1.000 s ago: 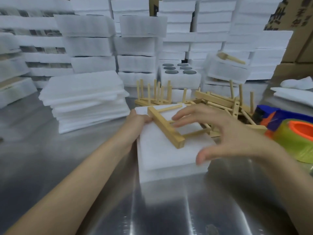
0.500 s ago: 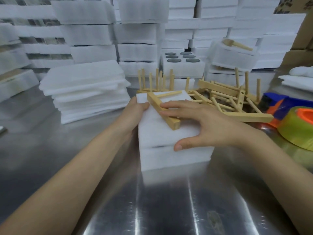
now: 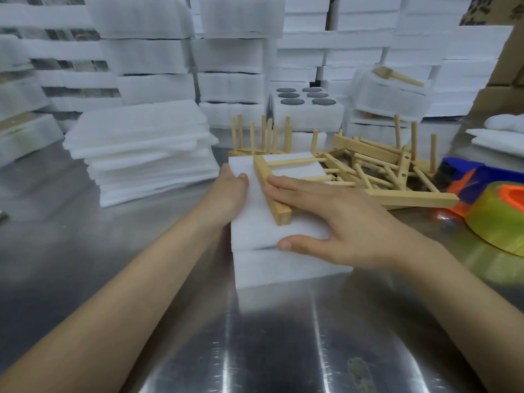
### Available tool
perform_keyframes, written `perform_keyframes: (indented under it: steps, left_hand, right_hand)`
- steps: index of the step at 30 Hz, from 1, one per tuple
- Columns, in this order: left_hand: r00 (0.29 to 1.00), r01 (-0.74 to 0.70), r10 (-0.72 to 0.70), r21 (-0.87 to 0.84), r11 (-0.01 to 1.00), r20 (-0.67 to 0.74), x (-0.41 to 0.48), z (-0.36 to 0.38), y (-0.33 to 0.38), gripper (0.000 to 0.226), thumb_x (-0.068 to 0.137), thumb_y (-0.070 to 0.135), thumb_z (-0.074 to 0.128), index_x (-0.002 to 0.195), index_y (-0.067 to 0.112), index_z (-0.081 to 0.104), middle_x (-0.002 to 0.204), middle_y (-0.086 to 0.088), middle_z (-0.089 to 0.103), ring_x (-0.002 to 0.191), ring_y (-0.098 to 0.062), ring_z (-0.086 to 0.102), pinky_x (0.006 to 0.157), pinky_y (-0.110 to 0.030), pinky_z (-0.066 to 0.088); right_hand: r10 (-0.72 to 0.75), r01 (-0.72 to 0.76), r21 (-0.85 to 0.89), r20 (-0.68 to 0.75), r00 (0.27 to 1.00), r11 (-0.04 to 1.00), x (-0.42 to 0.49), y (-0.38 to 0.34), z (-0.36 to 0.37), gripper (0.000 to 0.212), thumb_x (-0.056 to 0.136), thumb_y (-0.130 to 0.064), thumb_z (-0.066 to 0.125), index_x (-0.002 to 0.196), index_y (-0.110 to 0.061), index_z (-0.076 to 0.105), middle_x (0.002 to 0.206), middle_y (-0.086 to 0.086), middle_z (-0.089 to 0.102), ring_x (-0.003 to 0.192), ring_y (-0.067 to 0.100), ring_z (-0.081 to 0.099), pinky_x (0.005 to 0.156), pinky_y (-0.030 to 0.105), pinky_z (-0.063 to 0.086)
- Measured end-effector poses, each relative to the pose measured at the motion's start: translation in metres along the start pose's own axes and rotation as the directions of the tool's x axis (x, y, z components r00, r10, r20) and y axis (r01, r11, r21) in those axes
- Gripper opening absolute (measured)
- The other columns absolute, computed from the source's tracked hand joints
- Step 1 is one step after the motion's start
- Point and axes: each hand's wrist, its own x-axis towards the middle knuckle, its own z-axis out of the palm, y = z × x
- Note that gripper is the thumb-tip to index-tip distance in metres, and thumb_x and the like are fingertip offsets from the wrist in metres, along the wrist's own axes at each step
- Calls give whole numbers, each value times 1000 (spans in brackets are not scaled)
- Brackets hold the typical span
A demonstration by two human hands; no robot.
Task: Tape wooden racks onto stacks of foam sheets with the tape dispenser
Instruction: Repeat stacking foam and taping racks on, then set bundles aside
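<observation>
A small stack of white foam sheets (image 3: 261,231) sits on the steel table in front of me. A wooden rack (image 3: 270,184) lies flat on top of it. My right hand (image 3: 334,219) presses straight fingers on the rack while its thumb touches the stack's near edge. My left hand (image 3: 229,188) rests against the stack's left side, thumb on the top sheet. The tape dispenser (image 3: 479,191), blue and orange with a yellowish tape roll, lies at the right edge of the table, untouched.
A pile of loose wooden racks (image 3: 385,168) lies just right of the stack, some with pegs upright (image 3: 262,137) behind it. A bigger pile of foam sheets (image 3: 141,148) sits at the left. Foam blocks wall off the back; cardboard boxes (image 3: 502,80) stand at the right.
My right hand came down from hovering and now lies flat on the rack, thumb at the stack's edge. The rack settled onto the foam. My left hand stayed at the left side.
</observation>
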Motion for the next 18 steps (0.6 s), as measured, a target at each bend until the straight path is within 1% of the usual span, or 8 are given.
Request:
perform_keyframes:
  steps: [3,5,6,8,10,12,15,18]
  left_hand:
    - [1000,-7,8,103,995,-6,-1,0,0,42,103,24,31,144,11,29,135,-6,49,115,-23,50,92,-31,41]
    - [1000,-8,8,113,994,-2,-2,-1,0,42,104,25,30,143,12,28,133,-6,49,112,-22,51,91,-31,42]
    - [1000,-5,6,111,994,-3,-2,-1,0,41,104,26,30,142,12,30,131,-6,50,110,-23,52,92,-32,43]
    - [1000,4,-4,102,995,-2,-3,-2,1,39,104,26,30,140,12,31,128,-6,52,111,-24,53,98,-37,44]
    - [1000,10,-10,89,996,6,-4,-2,1,39,104,25,30,140,13,31,127,-6,53,112,-25,54,100,-40,43]
    - [1000,17,-18,82,997,16,-5,-2,2,38,104,25,31,140,13,32,128,-7,53,113,-26,54,101,-42,43]
    - [999,38,-39,36,999,22,-7,-3,3,35,103,21,32,137,12,35,125,-8,54,112,-26,55,100,-44,45]
    - [998,52,-51,-29,998,22,-8,-2,3,26,100,14,33,125,13,40,104,-4,56,92,-19,57,87,-37,49]
  right_hand:
    - [70,-38,252,-123,990,967,2,3,1,57,87,-62,43,140,-44,33,150,-26,26,134,-22,13,114,11,8]
    - [253,-126,451,-234,939,884,3,10,2,44,96,-53,39,137,-40,42,151,-17,34,137,-11,21,111,7,12]
    - [360,-184,541,-239,902,821,3,13,3,44,96,-53,37,138,-40,42,153,-17,32,136,-12,20,105,3,12]
    - [517,-296,680,-142,844,670,4,19,8,49,96,-54,34,143,-42,36,154,-22,25,129,-16,16,99,6,11]
    - [572,-380,741,-6,821,554,5,23,12,51,96,-56,36,146,-45,29,146,-30,26,121,-16,18,99,14,12]
    - [585,-405,767,49,810,497,5,25,14,53,95,-57,38,146,-46,29,133,-31,30,119,-13,22,98,17,14]
    - [590,-404,760,34,807,509,5,23,15,53,97,-50,42,148,-39,31,141,-27,32,123,-10,25,99,18,17]
    - [588,-410,724,7,809,554,6,21,15,52,99,-38,45,149,-34,30,151,-20,29,137,-3,24,107,21,18]
